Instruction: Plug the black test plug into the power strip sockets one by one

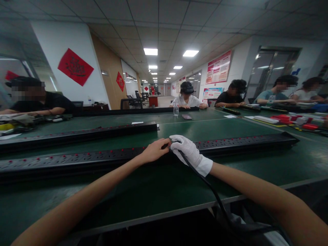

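A long black power strip point(84, 158) with a row of red dots and slots along its top lies across the green table in front of me. My bare left hand point(155, 150) is over its middle, thumb and fingers pinched together; what they hold, if anything, is too small to make out. Close beside it, fingertips nearly touching, my right hand point(186, 150) wears a white glove and is closed round the end of a black cable point(205, 179). The cable's end is hidden in the glove, and its length drops over the table's front edge at the lower right.
Beyond lies another black strip point(123, 130). A water bottle point(175, 108) and a small stack point(186, 117) stand farther back. Red and white parts point(284, 119) lie at right. Several people with headgear sit round the green table point(143, 194).
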Demonstrator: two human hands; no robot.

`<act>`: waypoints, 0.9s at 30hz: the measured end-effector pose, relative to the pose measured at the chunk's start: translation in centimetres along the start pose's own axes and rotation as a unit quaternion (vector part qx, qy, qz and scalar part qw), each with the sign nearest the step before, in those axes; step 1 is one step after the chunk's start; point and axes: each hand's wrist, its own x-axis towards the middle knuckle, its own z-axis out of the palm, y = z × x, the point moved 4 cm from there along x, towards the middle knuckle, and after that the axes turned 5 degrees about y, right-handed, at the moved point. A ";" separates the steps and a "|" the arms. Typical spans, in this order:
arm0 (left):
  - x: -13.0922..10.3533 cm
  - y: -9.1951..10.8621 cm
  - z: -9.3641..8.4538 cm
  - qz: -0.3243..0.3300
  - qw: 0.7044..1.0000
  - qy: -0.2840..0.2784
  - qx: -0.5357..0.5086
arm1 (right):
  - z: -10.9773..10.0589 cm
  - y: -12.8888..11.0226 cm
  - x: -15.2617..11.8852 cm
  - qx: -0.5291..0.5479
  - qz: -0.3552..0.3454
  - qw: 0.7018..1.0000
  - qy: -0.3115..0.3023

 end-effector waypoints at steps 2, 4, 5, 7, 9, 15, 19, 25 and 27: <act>0.0 0.1 -0.1 0.002 1.000 0.002 -0.012 | 0.1 0.1 0.0 -0.029 -0.008 1.000 -0.005; 0.0 0.1 -0.1 0.002 1.000 0.002 -0.020 | 0.3 0.3 -0.1 -0.058 -0.018 0.998 -0.012; 0.0 0.2 -0.2 0.000 1.000 0.000 -0.024 | 0.4 0.4 -0.2 -0.071 -0.024 0.997 -0.015; 0.0 0.2 -0.2 -0.001 0.999 -0.002 -0.032 | 0.5 0.4 -0.2 -0.091 -0.038 0.995 -0.022; 0.0 0.2 -0.3 0.005 0.999 -0.005 -0.044 | 0.5 0.4 -0.3 -0.105 -0.047 0.993 -0.029; 0.2 0.3 -0.5 0.025 0.994 -0.026 -0.107 | 0.5 0.0 -0.1 -0.107 -0.044 0.992 -0.040; 0.3 0.3 -0.6 0.043 0.990 -0.027 -0.129 | 0.6 -0.1 0.2 -0.108 -0.051 0.992 -0.036; 0.3 0.6 -0.8 0.031 0.988 -0.044 -0.142 | 0.3 -0.4 0.3 -0.097 -0.053 0.992 -0.060; 0.2 0.7 -0.9 0.024 0.987 -0.047 -0.150 | 0.3 -0.5 0.2 -0.083 -0.051 0.993 -0.058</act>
